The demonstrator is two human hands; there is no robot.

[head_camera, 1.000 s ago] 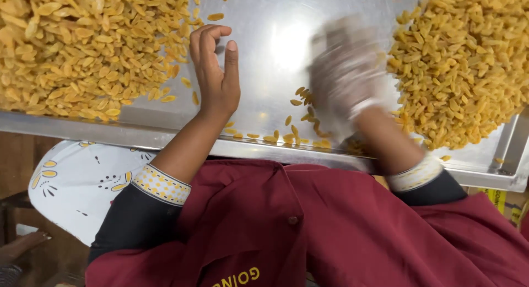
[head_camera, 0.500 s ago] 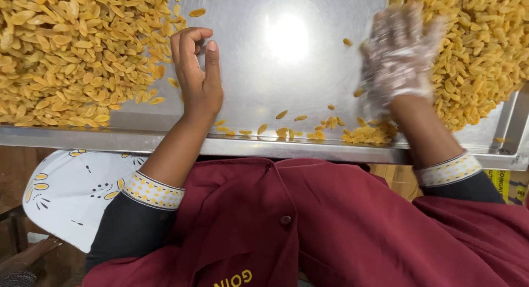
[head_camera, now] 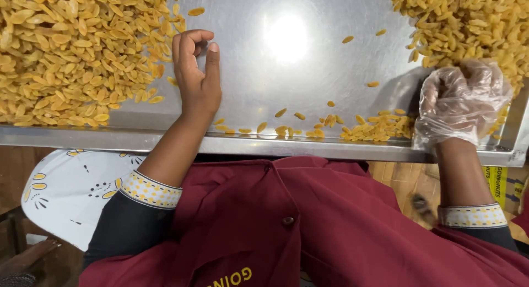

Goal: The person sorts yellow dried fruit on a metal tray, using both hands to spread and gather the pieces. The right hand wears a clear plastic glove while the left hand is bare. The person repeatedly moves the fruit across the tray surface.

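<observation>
Since a moment ago, your gloved right hand (head_camera: 462, 102), curled loosely, has swept raisins (head_camera: 380, 127) toward five o'clock on the table (head_camera: 308, 88); your bare left hand (head_camera: 197, 80) rests half-curled, holding nothing.

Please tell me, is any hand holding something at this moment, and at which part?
Cannot be told for the gloved right hand: it curls over golden raisins, its grip hidden. The bare left hand holds nothing, resting on the steel tray.
</observation>
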